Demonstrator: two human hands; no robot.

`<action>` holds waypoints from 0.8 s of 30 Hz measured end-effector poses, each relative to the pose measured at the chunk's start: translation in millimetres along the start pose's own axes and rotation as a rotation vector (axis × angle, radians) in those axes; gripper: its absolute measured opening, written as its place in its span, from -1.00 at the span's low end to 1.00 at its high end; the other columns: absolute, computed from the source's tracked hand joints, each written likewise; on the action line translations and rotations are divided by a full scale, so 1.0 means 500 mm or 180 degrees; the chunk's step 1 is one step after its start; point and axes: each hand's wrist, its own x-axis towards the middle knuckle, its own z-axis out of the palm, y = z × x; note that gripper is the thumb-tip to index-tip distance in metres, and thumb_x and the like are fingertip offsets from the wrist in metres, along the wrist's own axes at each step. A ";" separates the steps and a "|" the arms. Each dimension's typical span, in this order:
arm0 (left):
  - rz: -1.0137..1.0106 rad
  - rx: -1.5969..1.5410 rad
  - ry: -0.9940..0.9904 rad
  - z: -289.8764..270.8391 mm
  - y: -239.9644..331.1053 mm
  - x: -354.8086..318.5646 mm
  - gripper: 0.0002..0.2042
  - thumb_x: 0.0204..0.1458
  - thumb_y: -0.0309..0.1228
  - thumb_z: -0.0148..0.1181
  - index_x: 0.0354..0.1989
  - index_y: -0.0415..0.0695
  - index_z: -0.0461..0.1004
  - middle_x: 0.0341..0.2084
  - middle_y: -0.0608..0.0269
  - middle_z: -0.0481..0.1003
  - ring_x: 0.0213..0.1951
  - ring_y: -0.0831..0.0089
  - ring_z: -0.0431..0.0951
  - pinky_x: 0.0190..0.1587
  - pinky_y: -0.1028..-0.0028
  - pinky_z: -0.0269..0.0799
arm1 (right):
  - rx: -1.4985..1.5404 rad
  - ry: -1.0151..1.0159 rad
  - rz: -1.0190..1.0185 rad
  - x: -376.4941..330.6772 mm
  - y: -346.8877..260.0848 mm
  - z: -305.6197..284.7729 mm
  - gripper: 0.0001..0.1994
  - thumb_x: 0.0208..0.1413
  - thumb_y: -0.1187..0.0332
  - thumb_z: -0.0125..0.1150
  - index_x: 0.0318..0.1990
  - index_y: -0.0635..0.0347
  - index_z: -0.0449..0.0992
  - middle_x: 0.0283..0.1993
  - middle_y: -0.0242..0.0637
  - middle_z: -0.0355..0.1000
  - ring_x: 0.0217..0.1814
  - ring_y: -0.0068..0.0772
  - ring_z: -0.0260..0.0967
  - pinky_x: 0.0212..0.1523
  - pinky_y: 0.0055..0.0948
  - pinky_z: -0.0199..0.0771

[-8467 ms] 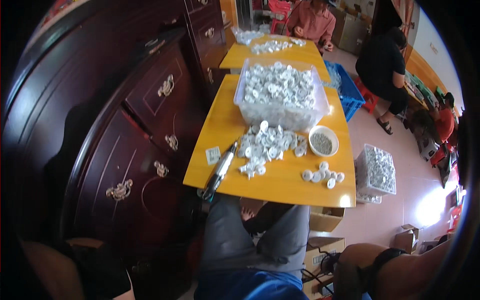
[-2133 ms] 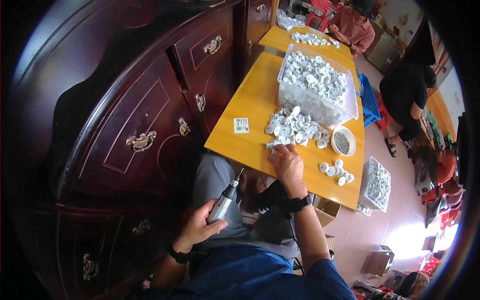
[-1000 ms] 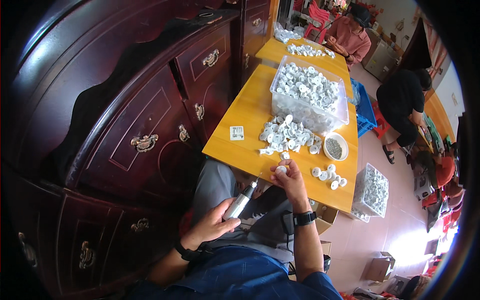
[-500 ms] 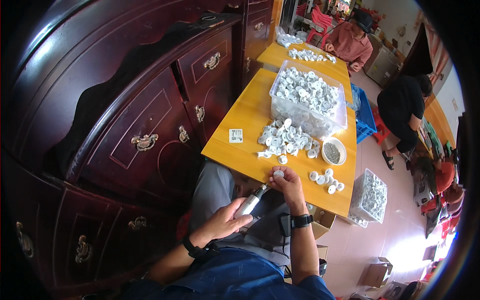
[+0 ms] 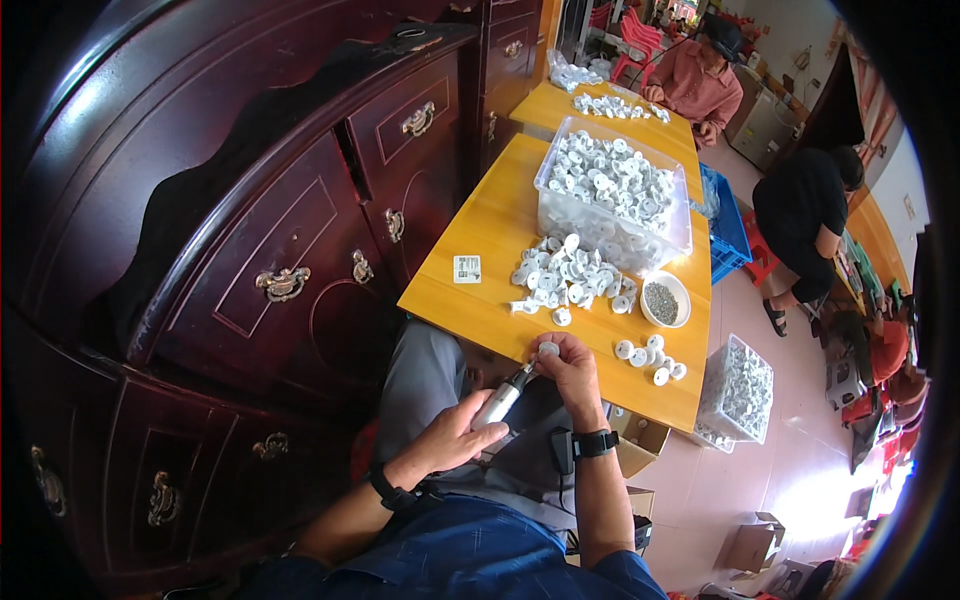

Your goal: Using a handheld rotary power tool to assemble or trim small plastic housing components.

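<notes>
My left hand (image 5: 452,438) is wrapped round a silver electric screwdriver (image 5: 498,404), its dark tip slanting up toward my other hand. At the table's near edge, my right hand (image 5: 573,370) pinches a small round white plastic part (image 5: 548,348) between thumb and fingers. The screwdriver's tip meets or nearly meets that part; the exact contact is too small to tell. Just beyond lies a loose pile of similar white plastic parts (image 5: 566,278). A white bowl (image 5: 682,298) of small grey metal pieces, likely screws, stands right of it. Several round white pieces (image 5: 655,358) lie nearer my right hand.
A clear plastic bin (image 5: 616,240) heaped with white parts stands on the yellow table (image 5: 470,232). A small printed card (image 5: 467,269) lies left. Dark wooden cabinets (image 5: 270,230) flank the table. Another filled bin (image 5: 738,395) and a blue crate (image 5: 730,228) stand right. Two people sit beyond.
The screwdriver's tip and the white part in my right hand are slightly closer together. Both hands keep their grips, and the view has shifted a little.
</notes>
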 end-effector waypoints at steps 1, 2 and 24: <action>0.0020 0.0002 -0.0002 0.000 0.000 0.001 -0.43 0.22 -0.09 0.19 0.26 -0.20 0.23 -0.42 0.20 0.52 -0.52 0.52 0.53 -0.45 0.48 0.47 | -0.0007 0.0004 -0.0006 0.000 0.000 0.001 -0.86 0.26 0.50 0.15 -0.06 0.23 0.51 -0.13 -0.39 0.54 -0.15 -0.61 0.49 -0.11 -0.61 0.55; 0.0016 -0.0002 0.0002 0.000 -0.001 0.001 -0.43 0.22 -0.09 0.19 0.26 -0.20 0.23 -0.42 0.20 0.52 -0.52 0.52 0.53 -0.45 0.48 0.47 | -0.0008 0.0000 -0.0001 0.000 0.000 0.001 -0.86 0.26 0.50 0.15 -0.06 0.23 0.51 -0.13 -0.39 0.54 -0.15 -0.61 0.49 -0.11 -0.61 0.55; -0.0072 -0.0295 -0.0041 0.002 -0.014 0.015 -0.51 0.24 -0.23 0.18 0.24 -0.23 0.24 -0.44 0.28 0.47 -0.61 0.61 0.44 -0.54 0.54 0.40 | -0.0339 -0.0068 -0.0132 0.002 0.011 -0.004 -0.86 0.23 0.59 0.11 -0.10 0.24 0.50 -0.16 -0.38 0.53 -0.14 -0.59 0.49 -0.11 -0.60 0.52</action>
